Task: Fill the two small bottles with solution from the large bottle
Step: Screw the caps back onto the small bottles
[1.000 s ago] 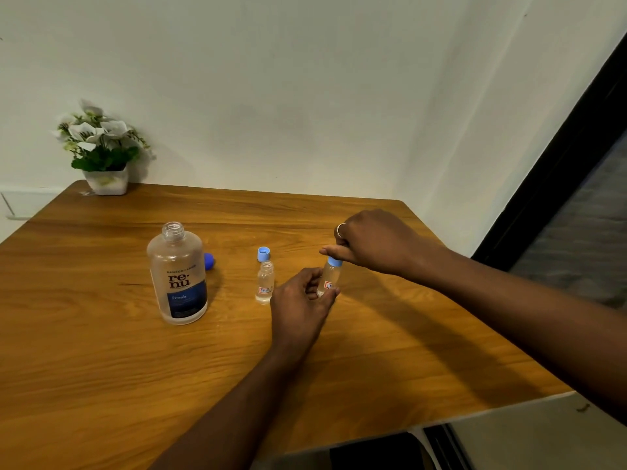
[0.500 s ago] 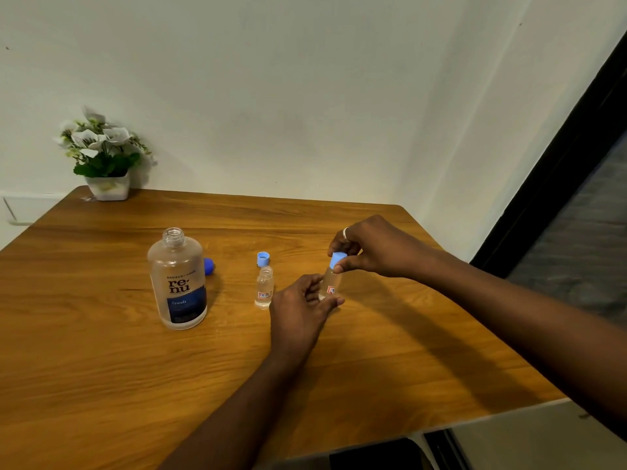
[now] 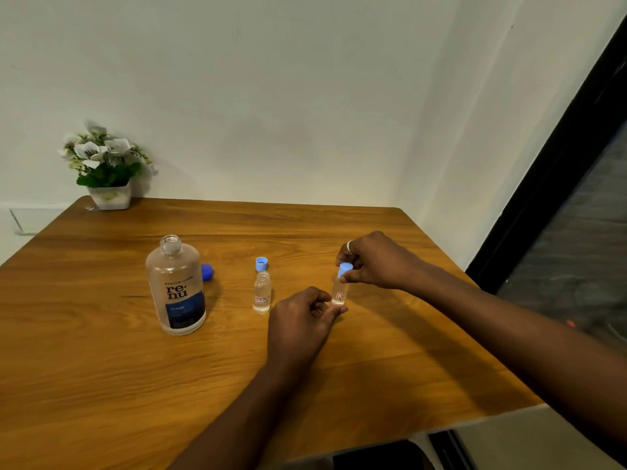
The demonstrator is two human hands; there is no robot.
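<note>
The step in hand looks like uncapping the second vial (image 3: 339,293), judging by how things sit. It stands upright on the table (image 3: 101,368), well to the right of the big bottle (image 3: 176,286), with the first vial (image 3: 262,292) in between. That first vial is already open, its light-blue cap (image 3: 261,264) lying just behind it. The big bottle is open too, and a darker blue cap (image 3: 207,272) can be seen peeking out just behind it on the right.

The second vial is pinched low down by the left hand (image 3: 302,320), thumb and fingertips closed on its base. Its cap (image 3: 345,269) is gripped by the right hand (image 3: 376,262), fingers curled tight around it, and the cap looks tilted. Whether it's fully off the neck can't be told from here.

To do this bit well, the base should be kept pressed to the table so the vial isn't tipped; it's narrow and probably light, so it could be knocked over easily. There seems to be clear liquid inside, though how much is hard to tell. The cap is best lifted straight up once the thread lets go, not yanked sideways. It'd be smart for it to be parked just behind the vial, like the other one, so the two aren't mixed up or rolled off.
</note>
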